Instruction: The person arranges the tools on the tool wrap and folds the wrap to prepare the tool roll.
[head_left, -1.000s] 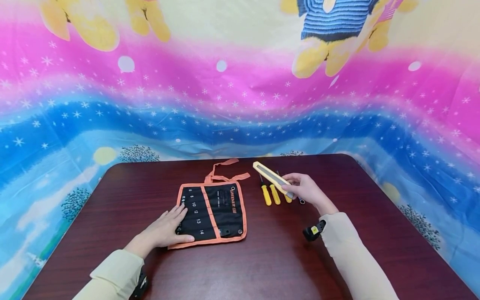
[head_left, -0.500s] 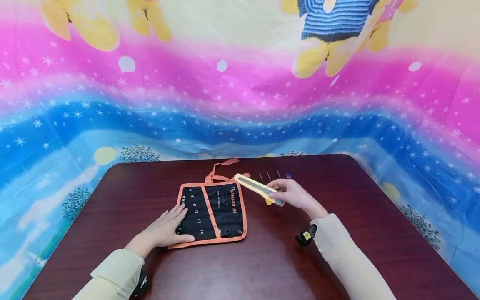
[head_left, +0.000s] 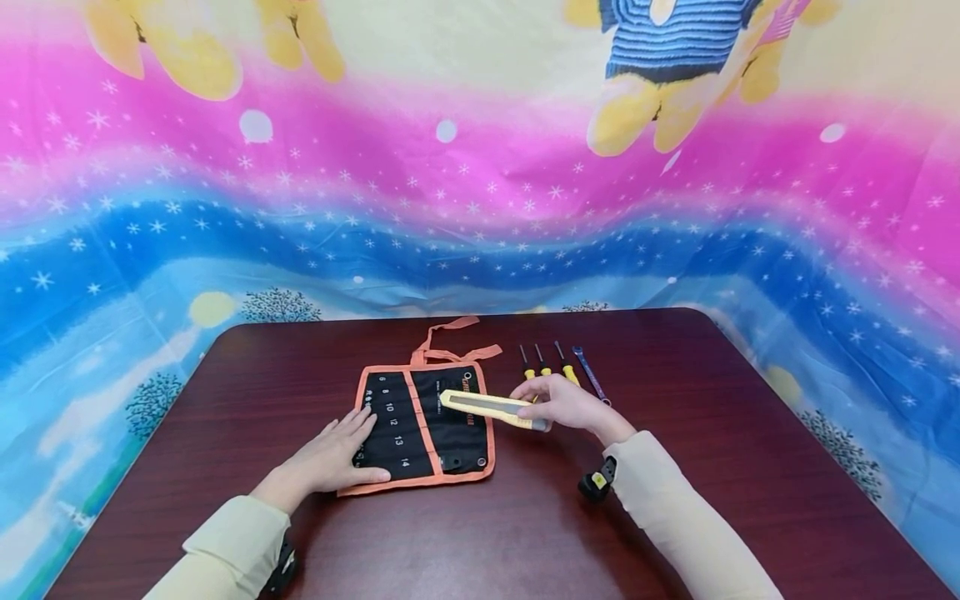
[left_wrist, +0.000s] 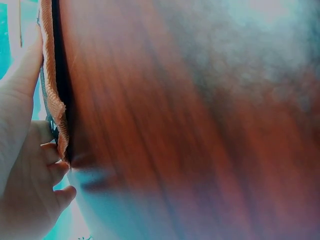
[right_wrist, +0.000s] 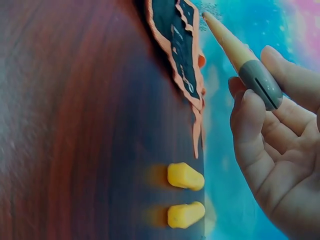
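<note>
My left hand point(head_left: 324, 461) rests with outstretched fingers on the left side of a black tool pouch point(head_left: 459, 442) with orange trim. In the left wrist view the thumb and fingers lie along the pouch's orange edge point(left_wrist: 52, 85). My right hand point(head_left: 562, 406) pinches a yellow utility knife point(head_left: 480, 406) by its grey end, between thumb and fingers. The knife points left and overlaps the pouch's right half in the head view. In the right wrist view its grey end point(right_wrist: 260, 84) shows between the fingertips.
Right of the pouch lie three screwdrivers with yellow handles point(head_left: 571, 374), partly hidden by the right hand. Beside them is a wrench point(head_left: 590, 372). Orange tie straps point(head_left: 442, 356) trail from the pouch's far edge. A printed cloth point(head_left: 480, 183) hangs behind the dark table point(head_left: 465, 550).
My right hand has carried the utility knife left and nearer, from above the screwdrivers to over the pouch. The wrench and screwdriver shafts now show. The left hand has stayed put.
</note>
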